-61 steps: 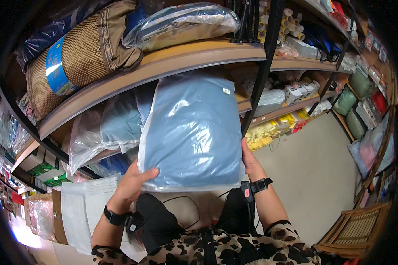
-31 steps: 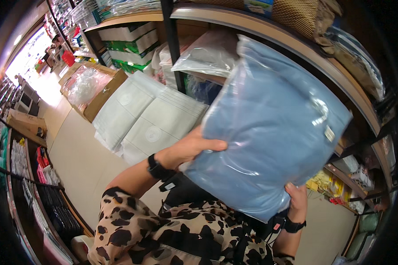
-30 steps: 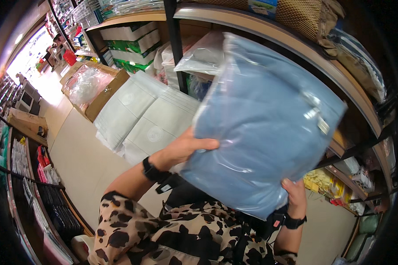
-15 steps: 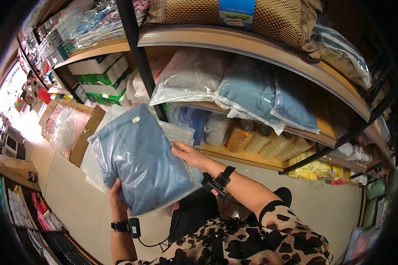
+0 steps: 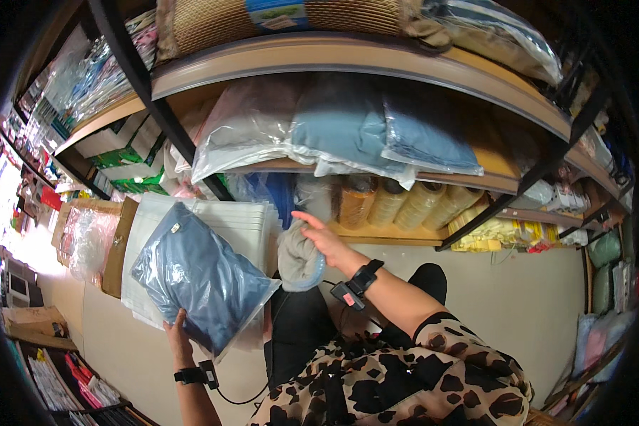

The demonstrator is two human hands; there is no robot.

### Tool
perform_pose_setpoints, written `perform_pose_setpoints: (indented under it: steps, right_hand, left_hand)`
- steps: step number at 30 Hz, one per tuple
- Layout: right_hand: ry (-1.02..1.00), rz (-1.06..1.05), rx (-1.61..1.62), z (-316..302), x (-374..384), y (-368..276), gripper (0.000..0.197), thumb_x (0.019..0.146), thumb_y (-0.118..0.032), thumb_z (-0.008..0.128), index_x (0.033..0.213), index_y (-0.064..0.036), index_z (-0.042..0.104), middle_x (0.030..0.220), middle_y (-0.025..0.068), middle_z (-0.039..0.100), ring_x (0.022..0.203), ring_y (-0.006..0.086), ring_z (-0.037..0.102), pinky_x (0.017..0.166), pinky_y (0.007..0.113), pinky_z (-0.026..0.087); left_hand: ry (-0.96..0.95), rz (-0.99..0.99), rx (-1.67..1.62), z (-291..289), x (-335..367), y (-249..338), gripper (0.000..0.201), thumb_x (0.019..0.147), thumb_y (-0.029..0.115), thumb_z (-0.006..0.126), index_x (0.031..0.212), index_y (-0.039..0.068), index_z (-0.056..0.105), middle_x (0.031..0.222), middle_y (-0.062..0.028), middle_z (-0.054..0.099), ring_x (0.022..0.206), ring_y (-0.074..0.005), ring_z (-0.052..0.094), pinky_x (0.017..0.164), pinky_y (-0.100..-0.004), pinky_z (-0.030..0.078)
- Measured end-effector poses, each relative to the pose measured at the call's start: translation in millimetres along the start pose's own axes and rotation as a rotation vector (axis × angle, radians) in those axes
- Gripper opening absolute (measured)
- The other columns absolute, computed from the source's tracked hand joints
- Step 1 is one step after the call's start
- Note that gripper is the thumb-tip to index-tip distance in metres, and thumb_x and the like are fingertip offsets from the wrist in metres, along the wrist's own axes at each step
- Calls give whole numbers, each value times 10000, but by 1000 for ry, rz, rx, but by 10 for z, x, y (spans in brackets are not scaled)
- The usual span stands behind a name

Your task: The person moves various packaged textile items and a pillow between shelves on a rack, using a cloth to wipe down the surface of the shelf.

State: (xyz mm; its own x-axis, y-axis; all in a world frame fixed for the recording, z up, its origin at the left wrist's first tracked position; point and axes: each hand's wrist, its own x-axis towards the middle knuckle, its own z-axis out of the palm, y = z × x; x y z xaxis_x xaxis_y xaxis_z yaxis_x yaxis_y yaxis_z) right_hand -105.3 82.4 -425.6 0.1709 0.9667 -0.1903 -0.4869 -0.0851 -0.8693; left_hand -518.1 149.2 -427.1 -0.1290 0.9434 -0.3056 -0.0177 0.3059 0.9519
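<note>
Since a moment ago the blue bagged textile [image 5: 204, 284] has swung down and out to the person's left, and the right hand [image 5: 318, 240] has let go of it. The left hand [image 5: 179, 339] alone now carries it, its grip closed on the bag's lower edge with the fingers tucked behind the clear plastic, so the packet tilts up and away from the wrist. It hangs in the air in front of a stack of flat white packets [image 5: 224, 216] leaning at floor level, well clear of the wooden shelf [image 5: 397, 67].

The right hand is stretched forward with its fingers loose and open, holding nothing; it hovers just over a grey knitted item [image 5: 296, 259] and points toward the lower shelf, where rolls of brown tape [image 5: 392, 204] stand in a row.

By my reckoning the packet has been pulled from the stock and is out in the hand; setting it down is not done, and I cannot tell where it belongs.

The middle shelf holds more bagged blue textiles [image 5: 362, 135] and a pale bagged one [image 5: 241, 131], lying flat and overhanging the edge. Above, a woven tan bundle [image 5: 277, 21] rests on the top board. A black metal upright [image 5: 160, 106] divides the racks. Cardboard boxes [image 5: 96, 241] stand on a plain beige floor [image 5: 518, 305], and yellow packs [image 5: 500, 234] sit low to the right.
</note>
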Motion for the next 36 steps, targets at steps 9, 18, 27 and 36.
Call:
perform_pose_setpoints:
  steps: [9, 18, 27, 36]
  right_hand:
    - [256, -251, 541, -1054, -1075, -851, 287, 860, -230, 504, 1074, -44, 552, 1000, 85, 599, 935, 190, 573, 854, 326, 452]
    - [573, -617, 210, -1831, -1867, -1630, 215, 854, -176, 529, 994, -15, 497, 936, 88, 570, 859, 170, 568, 745, 304, 483]
    - [416, -400, 160, -2403, -1787, -2034, 615, 790, -157, 596, 1285, 24, 279, 1082, 140, 518, 955, 188, 533, 787, 307, 458]
    - [728, -326, -251, -2105, -1687, -2099, 683, 784, -181, 603, 1316, 48, 243, 1204, 155, 448, 1088, 198, 463, 890, 297, 394]
  left_hand:
    - [162, 130, 449, -156, 279, 180, 741, 742, 137, 616, 1330, -27, 196, 1323, -184, 321, 1198, -287, 342, 982, -354, 287]
    - [-653, 474, 279, 2061, -792, 1417, 519, 803, 69, 561, 1276, 63, 349, 1205, -143, 450, 1064, -187, 470, 889, -293, 390]
    - [-1123, 544, 300, 4349, -1344, 1468, 501, 810, 227, 607, 1198, -22, 409, 1056, -116, 540, 868, -128, 532, 686, -241, 466]
    - [-1022, 581, 554, 4868, -1276, 1593, 234, 781, 257, 635, 700, 63, 533, 579, 27, 484, 537, -55, 446, 464, -201, 362]
